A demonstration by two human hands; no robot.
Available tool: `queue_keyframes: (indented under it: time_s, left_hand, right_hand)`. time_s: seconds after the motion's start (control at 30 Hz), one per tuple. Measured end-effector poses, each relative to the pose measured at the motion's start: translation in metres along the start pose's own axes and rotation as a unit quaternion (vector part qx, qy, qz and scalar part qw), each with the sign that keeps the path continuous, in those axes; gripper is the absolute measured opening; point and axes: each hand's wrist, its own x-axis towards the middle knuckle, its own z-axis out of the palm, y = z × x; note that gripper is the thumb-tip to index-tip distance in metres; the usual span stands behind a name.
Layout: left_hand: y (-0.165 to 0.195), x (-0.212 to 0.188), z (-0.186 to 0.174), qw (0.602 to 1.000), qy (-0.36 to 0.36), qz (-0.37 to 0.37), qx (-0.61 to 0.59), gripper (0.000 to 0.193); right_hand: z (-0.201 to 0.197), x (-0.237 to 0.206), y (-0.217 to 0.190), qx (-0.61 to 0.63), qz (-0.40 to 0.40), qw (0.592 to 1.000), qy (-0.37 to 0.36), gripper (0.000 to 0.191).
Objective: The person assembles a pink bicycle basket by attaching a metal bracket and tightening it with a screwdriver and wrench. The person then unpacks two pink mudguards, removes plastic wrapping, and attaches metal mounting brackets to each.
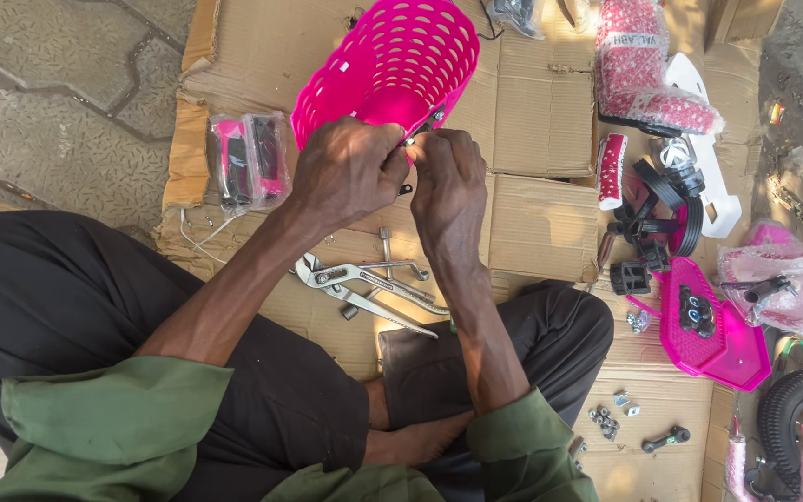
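Both hands (401,172) pinched at pink basket (397,60)

Both hands, left hand (346,172) and right hand (448,181), at pink perforated basket (401,56) above pliers (364,288) on cardboard (541,223).

Pliers (364,290) lie on cardboard (536,223) near bagged pedals (251,160)

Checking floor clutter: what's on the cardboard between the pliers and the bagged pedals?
Head view: bare cardboard separates the pliers from the bagged pedals; the left forearm crosses above that stretch.
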Motion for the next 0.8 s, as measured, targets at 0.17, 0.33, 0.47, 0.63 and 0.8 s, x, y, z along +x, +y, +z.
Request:
queue_keyframes:
  time_s: [0.17, 0.33, 0.47, 0.63, 0.8]
  left_hand:
    - [-0.003, 0.002, 0.000, 0.995, -0.076, -0.061, -0.034, 0.012]
    - [-0.006, -0.001, 0.006, 1.000, -0.022, 0.013, 0.010, 0.016]
    - [-0.005, 0.000, 0.002, 0.999, -0.035, -0.016, -0.015, 0.014]
    - [-0.005, 0.010, -0.013, 0.979, -0.132, -0.153, -0.026, 0.021]
    - [-0.023, 0.019, -0.023, 0.971, -0.184, -0.149, -0.014, 0.029]
  right_hand:
    - [-0.005, -0.003, -0.007, 0.023, 0.002, 1.000, 0.016, 0.017]
    - [-0.004, -0.006, -0.010, -0.094, -0.025, 0.995, 0.026, 0.015]
    - [0.002, -0.002, -0.012, -0.106, -0.007, 0.994, 0.003, 0.008]
    - [0.000, 0.015, -0.020, -0.009, 0.035, 0.999, 0.012, 0.005]
    - [-0.027, 0.037, -0.023, 0.146, 0.017, 0.983, -0.111, 0.017]
